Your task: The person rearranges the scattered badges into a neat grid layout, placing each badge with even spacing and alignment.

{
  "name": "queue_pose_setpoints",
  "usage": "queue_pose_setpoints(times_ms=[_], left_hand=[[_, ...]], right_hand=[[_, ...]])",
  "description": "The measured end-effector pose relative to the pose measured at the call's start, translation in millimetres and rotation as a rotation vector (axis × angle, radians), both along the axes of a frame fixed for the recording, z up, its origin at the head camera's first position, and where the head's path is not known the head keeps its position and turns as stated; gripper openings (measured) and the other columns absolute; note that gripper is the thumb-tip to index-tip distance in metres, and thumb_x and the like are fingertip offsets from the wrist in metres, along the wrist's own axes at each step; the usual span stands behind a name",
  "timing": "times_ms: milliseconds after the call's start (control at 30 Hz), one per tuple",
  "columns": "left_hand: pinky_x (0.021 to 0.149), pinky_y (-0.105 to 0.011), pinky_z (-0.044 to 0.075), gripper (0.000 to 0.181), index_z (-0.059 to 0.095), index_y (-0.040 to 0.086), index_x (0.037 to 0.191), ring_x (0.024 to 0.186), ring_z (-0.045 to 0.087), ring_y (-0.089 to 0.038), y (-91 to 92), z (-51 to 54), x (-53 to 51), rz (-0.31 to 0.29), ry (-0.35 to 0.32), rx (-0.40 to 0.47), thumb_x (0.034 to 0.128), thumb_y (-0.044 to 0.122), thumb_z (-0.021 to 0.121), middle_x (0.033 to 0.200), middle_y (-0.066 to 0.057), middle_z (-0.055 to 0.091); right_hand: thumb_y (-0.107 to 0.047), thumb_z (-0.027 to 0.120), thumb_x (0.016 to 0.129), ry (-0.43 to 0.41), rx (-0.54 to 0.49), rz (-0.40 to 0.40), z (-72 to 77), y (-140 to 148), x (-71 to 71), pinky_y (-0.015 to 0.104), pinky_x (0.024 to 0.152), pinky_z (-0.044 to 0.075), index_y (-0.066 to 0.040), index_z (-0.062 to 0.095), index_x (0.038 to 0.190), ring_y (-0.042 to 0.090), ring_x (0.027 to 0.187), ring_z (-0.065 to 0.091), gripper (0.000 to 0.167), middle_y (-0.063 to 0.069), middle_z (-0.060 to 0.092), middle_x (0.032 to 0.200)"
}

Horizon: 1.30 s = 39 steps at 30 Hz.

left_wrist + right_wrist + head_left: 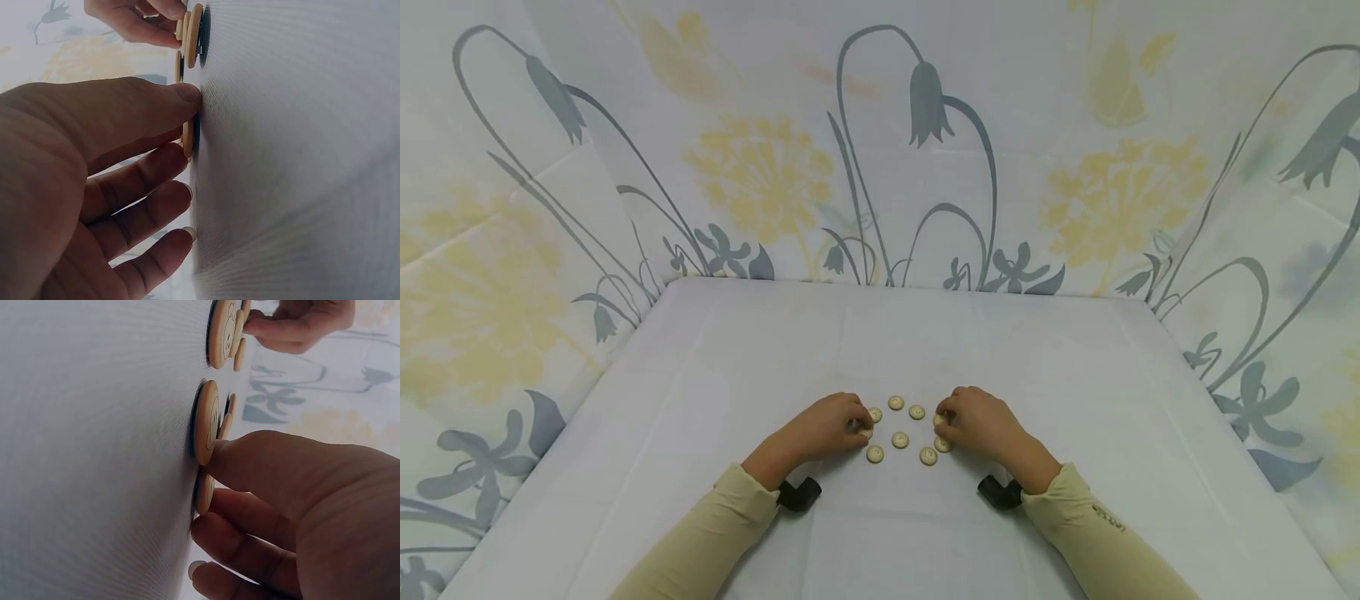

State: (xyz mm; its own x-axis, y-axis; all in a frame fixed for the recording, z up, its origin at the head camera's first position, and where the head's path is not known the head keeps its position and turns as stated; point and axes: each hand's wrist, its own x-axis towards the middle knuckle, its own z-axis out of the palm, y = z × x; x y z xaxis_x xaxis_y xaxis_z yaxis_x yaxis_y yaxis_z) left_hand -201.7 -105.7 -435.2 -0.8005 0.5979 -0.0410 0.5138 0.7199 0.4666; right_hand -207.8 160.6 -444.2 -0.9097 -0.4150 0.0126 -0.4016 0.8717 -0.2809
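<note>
Pinched the left disc [188, 140] between thumb and forefinger of the left hand [831, 427], with the remaining fingers loosely bent and spread near the white table [895, 542]. Pinched the right disc [205, 492] between thumb and fingers of the right hand [988, 423], just behind the near right disc [206, 419]; could not tell about thumb contact with that neighbour, or about any lift off the surface. Held both pinched pieces at opposite sides of a loose ring, with three far discs [896, 402] along the back, two front discs [875, 454] closer to the body, and the middle disc [900, 440] inside. Had line markings on tan upper faces, over dark undersides. Wore beige sleeves [722, 521] and black mounts [801, 495] at both wrists. Faced a flower-printed wall [880, 167] in grey and yellow.
</note>
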Motion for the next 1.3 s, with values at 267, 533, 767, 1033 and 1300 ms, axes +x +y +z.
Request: queue_pose_setpoints(times_ms=[267,533,767,1033,1300], left_hand=[[0.076,-0.030,0.046,0.012,0.074,0.012,0.097,0.083,0.053,-0.011,-0.9,-1.6,-1.6,-0.002,-0.009,0.009,0.0858,0.016,0.073,0.092,0.004,0.063],[0.075,-0.029,0.045,0.019,0.073,0.011,0.104,0.081,0.052,-0.011,-0.6,-2.2,-2.0,0.019,-0.039,0.005,0.0869,0.018,0.072,0.093,0.003,0.062],[0.076,-0.028,0.045,0.017,0.073,0.012,0.104,0.082,0.051,-0.010,-0.9,-2.1,-1.8,0.015,-0.030,-0.007,0.0883,0.019,0.071,0.093,0.004,0.061],[0.077,-0.030,0.046,0.014,0.073,0.011,0.101,0.083,0.052,-0.010,0.6,-1.5,-1.3,0.017,-0.018,-0.010,0.0882,0.016,0.070,0.093,0.003,0.061],[0.077,-0.031,0.046,0.015,0.073,0.010,0.101,0.083,0.051,-0.010,1.4,0.9,1.0,0.024,-0.024,-0.018,0.0880,0.015,0.071,0.093,0.002,0.061]], right_hand=[[-0.023,0.075,0.080,0.016,-0.008,-0.001,0.6,0.1,-0.1,0.031,0.067,0.048,-0.011,0.075,0.098,0.011,0.078,0.055,0.022,-0.005,0.065,0.085],[-0.022,0.075,0.079,0.040,-0.034,0.009,1.4,1.1,1.0,0.031,0.067,0.048,-0.013,0.076,0.098,0.013,0.083,0.058,0.021,-0.003,0.067,0.091],[-0.023,0.073,0.079,0.059,-0.039,-0.003,6.5,2.4,1.3,0.034,0.068,0.049,-0.015,0.074,0.100,0.015,0.087,0.058,0.022,-0.005,0.066,0.092],[-0.021,0.072,0.080,0.053,-0.047,-0.026,13.7,6.1,-0.5,0.038,0.075,0.052,-0.013,0.074,0.102,0.018,0.090,0.062,0.023,-0.003,0.068,0.092],[-0.020,0.072,0.082,0.090,-0.056,-0.024,17.3,14.4,-5.2,0.039,0.075,0.053,-0.011,0.074,0.102,0.020,0.091,0.063,0.022,-0.002,0.069,0.093]])
